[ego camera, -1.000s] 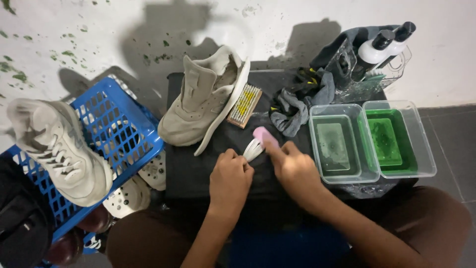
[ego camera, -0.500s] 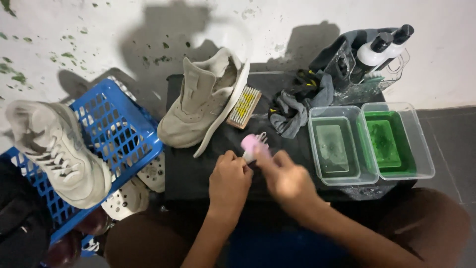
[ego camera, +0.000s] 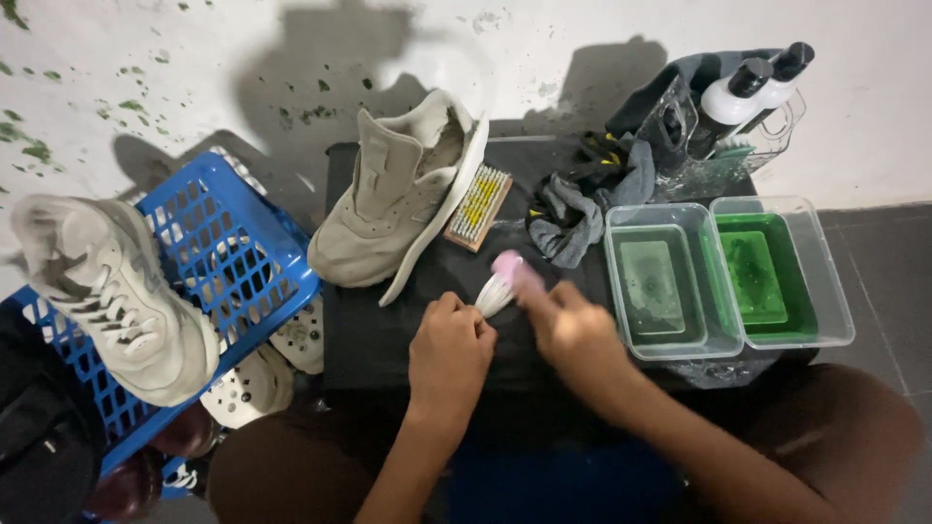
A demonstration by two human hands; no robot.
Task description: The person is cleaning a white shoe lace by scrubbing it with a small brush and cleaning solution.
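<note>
Both hands, left point(ego camera: 449, 351) and right point(ego camera: 575, 330), are still gripping the lace point(ego camera: 495, 293) and pink brush point(ego camera: 509, 267) mid-table, now shifted slightly rightward

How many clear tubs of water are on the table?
2: one tub with murky water beside the right hand, and one tub with green water at its right, touching it.
</note>
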